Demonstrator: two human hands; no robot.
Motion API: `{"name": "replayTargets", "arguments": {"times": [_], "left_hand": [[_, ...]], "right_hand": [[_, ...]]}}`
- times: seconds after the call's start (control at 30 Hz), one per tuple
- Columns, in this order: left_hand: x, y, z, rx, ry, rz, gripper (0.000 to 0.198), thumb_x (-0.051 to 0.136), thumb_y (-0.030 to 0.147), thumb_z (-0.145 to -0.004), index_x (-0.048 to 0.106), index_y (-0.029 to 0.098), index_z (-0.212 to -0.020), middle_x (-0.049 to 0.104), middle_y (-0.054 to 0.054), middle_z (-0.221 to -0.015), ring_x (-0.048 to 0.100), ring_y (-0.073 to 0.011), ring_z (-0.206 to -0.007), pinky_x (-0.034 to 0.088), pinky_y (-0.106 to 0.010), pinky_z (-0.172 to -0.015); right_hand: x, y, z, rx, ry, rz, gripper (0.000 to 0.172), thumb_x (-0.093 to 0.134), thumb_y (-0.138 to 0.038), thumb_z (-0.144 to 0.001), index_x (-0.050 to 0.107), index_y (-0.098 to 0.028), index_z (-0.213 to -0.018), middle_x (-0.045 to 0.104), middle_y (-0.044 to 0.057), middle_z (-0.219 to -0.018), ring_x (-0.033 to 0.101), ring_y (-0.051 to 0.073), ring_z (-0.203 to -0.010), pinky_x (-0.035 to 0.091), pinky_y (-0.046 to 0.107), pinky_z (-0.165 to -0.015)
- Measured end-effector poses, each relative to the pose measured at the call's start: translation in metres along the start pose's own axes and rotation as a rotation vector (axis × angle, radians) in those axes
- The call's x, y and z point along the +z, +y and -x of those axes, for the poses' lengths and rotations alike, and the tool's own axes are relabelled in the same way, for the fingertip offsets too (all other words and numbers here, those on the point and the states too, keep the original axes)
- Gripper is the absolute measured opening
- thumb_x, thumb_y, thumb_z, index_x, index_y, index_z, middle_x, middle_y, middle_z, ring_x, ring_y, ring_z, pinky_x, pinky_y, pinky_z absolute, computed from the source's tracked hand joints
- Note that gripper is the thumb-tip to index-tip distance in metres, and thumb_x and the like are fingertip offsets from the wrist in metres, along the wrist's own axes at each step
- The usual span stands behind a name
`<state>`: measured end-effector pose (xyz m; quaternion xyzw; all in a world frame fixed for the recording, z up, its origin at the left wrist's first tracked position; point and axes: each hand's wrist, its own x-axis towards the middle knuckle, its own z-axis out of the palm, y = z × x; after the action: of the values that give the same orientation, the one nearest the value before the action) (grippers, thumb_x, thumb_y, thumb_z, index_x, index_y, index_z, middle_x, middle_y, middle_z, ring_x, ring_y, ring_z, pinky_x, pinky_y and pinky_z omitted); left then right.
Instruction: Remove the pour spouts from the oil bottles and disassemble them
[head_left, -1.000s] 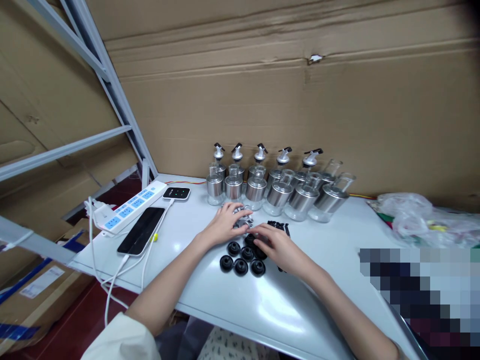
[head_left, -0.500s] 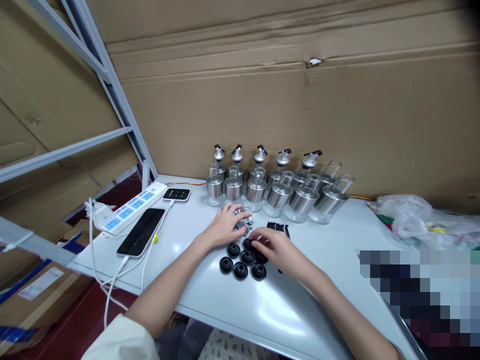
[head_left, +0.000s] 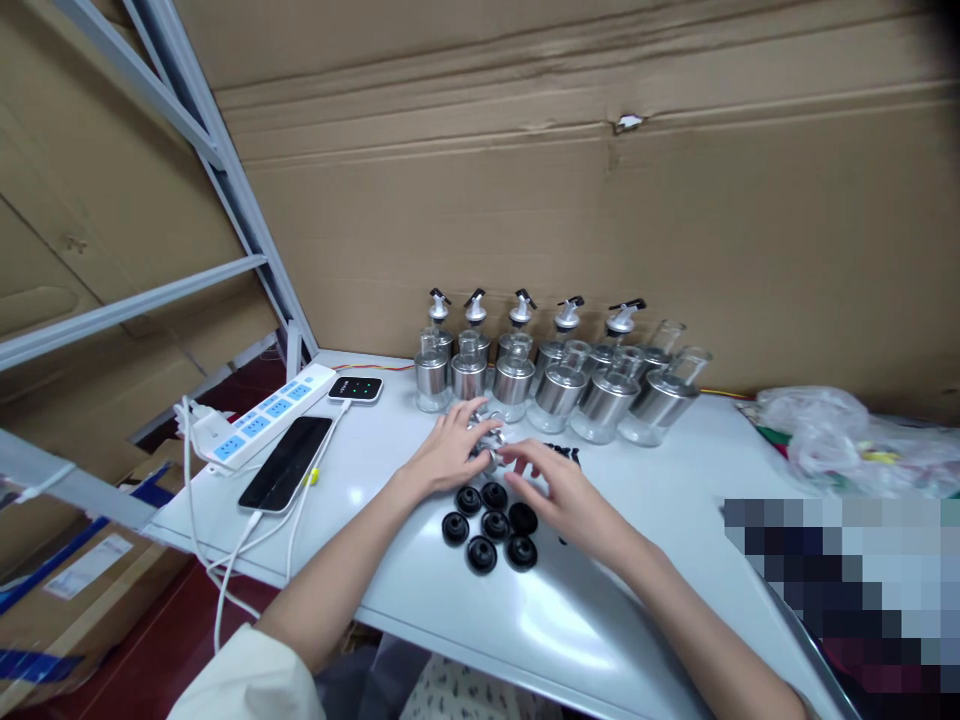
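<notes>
My left hand [head_left: 452, 450] rests on the table with its fingers spread, curving around a small cluster of silver pourer heads [head_left: 491, 437] and partly covering them. My right hand [head_left: 551, 487] reaches in from the other side. Its fingertips are at the near right edge of the cluster, thumb and fingers apart, with nothing visible between them. Several round black stoppers [head_left: 495, 525] lie on the table just below both hands. Thin black pieces [head_left: 574, 456] lie behind my right hand, mostly hidden by it.
Glass bottles with metal bands [head_left: 514, 380] stand in rows at the back, some topped with silver-and-black pourers [head_left: 522, 306]. A phone [head_left: 287, 465], a power strip [head_left: 274, 415] and a small black-screened device [head_left: 355, 389] are on the left. Plastic bags [head_left: 817, 425] lie at right.
My right hand has moved slightly up, off the black stoppers to the edge of the silver pourer heads, uncovering more stoppers. My left hand stays over the cluster.
</notes>
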<state>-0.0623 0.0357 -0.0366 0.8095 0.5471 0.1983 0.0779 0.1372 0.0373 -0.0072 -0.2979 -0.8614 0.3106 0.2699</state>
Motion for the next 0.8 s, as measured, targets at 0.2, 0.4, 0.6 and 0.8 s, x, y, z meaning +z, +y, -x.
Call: {"name": "replayTargets", "arguments": {"times": [0.2,0.4,0.6,0.8], "left_hand": [[-0.002,0.002,0.000,-0.008,-0.013,-0.016,0.042,0.047,0.029,-0.085,0.048,0.025,-0.126,0.027,-0.010,-0.145,0.026,-0.0283,-0.133,0.030,-0.050,-0.107],[-0.002,0.003,-0.001,-0.011,-0.008,-0.016,0.036,0.040,0.023,-0.088,0.050,0.025,-0.122,0.029,-0.009,-0.144,0.027,-0.0272,-0.132,0.031,-0.050,-0.106],[-0.008,0.006,0.000,-0.036,0.010,-0.043,0.036,0.035,0.020,-0.089,0.051,0.025,-0.122,0.031,-0.008,-0.143,0.028,-0.0254,-0.132,0.030,-0.050,-0.105],[-0.016,0.015,0.000,-0.090,0.006,-0.077,0.035,0.037,0.039,-0.093,0.050,0.026,-0.123,0.036,-0.010,-0.140,0.034,-0.0278,-0.127,0.030,-0.055,-0.099]], "right_hand": [[-0.044,-0.028,-0.003,-0.278,0.583,-0.263,0.016,0.052,-0.021,-0.086,0.056,-0.020,-0.071,0.058,0.000,-0.072,0.056,0.013,-0.070,0.045,0.026,-0.064],[-0.114,-0.033,-0.034,-0.136,1.123,-0.018,0.005,0.059,-0.022,-0.077,0.060,-0.017,-0.077,0.063,0.003,-0.075,0.059,0.012,-0.069,0.046,0.028,-0.067],[-0.146,0.037,-0.070,0.227,1.073,0.007,0.036,0.055,-0.019,-0.074,0.054,-0.012,-0.109,0.070,0.014,-0.097,0.067,0.017,-0.086,0.051,0.034,-0.081],[-0.147,0.058,-0.091,0.347,0.971,0.111,0.029,0.058,-0.019,-0.070,0.065,-0.011,-0.098,0.071,0.017,-0.098,0.067,0.022,-0.089,0.048,0.039,-0.089]]}}
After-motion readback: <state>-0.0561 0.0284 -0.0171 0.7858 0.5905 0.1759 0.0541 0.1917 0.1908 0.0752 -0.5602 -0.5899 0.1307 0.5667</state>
